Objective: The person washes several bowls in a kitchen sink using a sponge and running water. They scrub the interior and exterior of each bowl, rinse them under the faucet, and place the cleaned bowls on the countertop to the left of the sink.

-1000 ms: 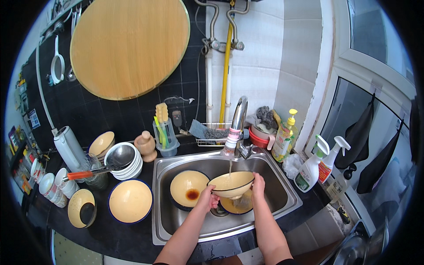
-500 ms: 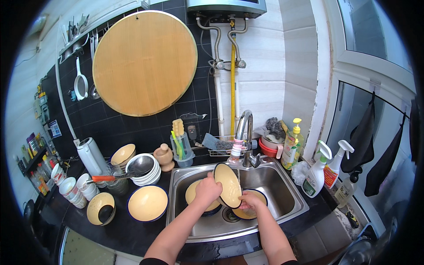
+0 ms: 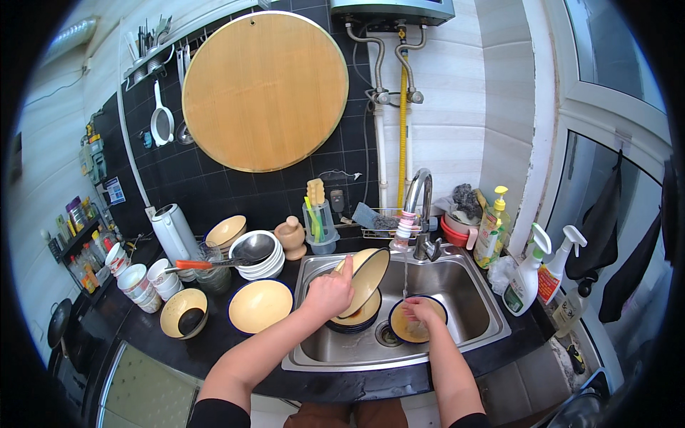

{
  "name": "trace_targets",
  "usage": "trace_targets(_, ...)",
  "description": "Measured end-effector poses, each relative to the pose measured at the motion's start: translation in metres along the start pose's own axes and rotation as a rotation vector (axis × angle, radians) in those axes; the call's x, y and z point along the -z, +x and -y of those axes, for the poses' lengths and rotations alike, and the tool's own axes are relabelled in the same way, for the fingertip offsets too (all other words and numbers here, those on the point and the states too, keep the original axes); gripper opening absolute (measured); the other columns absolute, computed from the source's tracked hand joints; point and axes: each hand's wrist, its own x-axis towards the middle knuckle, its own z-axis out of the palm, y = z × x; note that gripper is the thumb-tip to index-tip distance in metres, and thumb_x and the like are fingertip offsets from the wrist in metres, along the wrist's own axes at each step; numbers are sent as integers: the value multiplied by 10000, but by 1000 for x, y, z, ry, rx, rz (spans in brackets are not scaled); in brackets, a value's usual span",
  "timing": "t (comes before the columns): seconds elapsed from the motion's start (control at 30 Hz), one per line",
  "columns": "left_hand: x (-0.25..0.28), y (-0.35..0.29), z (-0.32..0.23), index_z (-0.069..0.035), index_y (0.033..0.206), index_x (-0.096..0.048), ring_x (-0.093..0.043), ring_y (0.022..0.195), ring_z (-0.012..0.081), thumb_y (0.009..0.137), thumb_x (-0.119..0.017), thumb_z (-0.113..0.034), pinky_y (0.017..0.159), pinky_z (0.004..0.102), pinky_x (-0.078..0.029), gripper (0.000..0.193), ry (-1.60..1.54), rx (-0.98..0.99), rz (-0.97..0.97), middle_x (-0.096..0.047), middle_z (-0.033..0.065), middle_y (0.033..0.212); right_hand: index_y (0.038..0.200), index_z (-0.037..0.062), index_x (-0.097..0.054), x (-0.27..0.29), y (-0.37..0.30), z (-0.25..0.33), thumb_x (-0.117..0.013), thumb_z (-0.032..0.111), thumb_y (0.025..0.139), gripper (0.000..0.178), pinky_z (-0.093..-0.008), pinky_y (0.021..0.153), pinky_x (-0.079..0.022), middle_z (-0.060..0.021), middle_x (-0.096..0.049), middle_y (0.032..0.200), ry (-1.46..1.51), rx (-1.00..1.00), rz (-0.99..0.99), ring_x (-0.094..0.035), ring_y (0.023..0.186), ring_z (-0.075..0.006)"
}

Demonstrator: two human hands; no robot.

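A cream bowl with a dark rim [image 3: 371, 277] is tipped steeply on its side above the left half of a steel sink [image 3: 465, 292], its hollow facing right. The person's left hand [image 3: 331, 294] holds it from the left, one finger stretched along the bowl's outside; the thumb and the grip of the other fingers are hard to make out. Below the tipped bowl, a stack of similar bowls [image 3: 367, 312] sits in the sink.

To the right, a blue-rimmed bowl [image 3: 400, 329] rests in the sink beside the drain [image 3: 387, 337]. The right hand [image 3: 422, 312] dips into it, fingers pointing left; whether they pinch something cannot be told, as a pale blur lies beneath them. A thin stream of water [image 3: 406, 277] falls beside these fingers from a curved faucet [image 3: 426, 187].

Left of the sink, on a black counter [image 3: 246, 347], are a wide cream bowl [image 3: 261, 307], a speckled bowl [image 3: 173, 316] holding something round and black, stacked white bowls [image 3: 263, 272] topped by an orange-handled ladle [image 3: 253, 250], and a wooden mortar [image 3: 290, 241]. Right of the sink stand a yellow-pump bottle [image 3: 491, 232] and two spray bottles [image 3: 524, 285]. A large round wooden board [image 3: 265, 93] hangs against black wall tiles [image 3: 164, 171].
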Motion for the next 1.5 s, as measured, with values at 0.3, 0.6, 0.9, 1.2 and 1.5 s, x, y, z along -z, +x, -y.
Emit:
trace_targets(0.3,17,-21,29,64,1248,-351,-557,458,256,680,-557,-167,416,352,-447,647,91,26,-39,-540,128,583,1013,34,-570,7,19,-25,-607,132,782,253,-285,534,-462,-31,-582,797,-226,111,-97,-542,668,-123)
trace_targets(0.6,27,-35,46,83,1239,-340,-582,501,279,711,-526,-153,453,368,-470,607,48,103,-37,-559,151,599,999,27,-585,11,35,-39,-628,142,767,263,-292,545,-470,-41,-594,800,-330,114,-122,-555,678,-142)
trace_targets(0.9,30,-69,98,44,1061,-402,-575,679,416,743,-464,-109,640,488,-456,358,-336,623,-240,-559,283,680,1004,33,-584,11,25,-34,-629,156,766,273,-294,569,-473,-39,-585,798,-343,63,-86,-551,681,-142)
trace_targets(1.2,24,-154,171,100,957,-424,-507,369,199,787,-378,-84,294,317,-432,255,-835,1163,-135,-538,173,636,994,28,-592,7,26,-38,-612,154,768,259,-279,538,-470,-42,-589,787,-408,58,-79,-553,647,-144)
trace_targets(1.5,10,-179,188,7,730,-487,-465,348,161,819,-532,-244,303,289,-379,270,-593,1125,25,-494,86,530,1083,33,-579,8,13,-38,-624,244,729,414,-324,800,-447,-143,-601,1014,-756,55,-57,-577,923,-241)
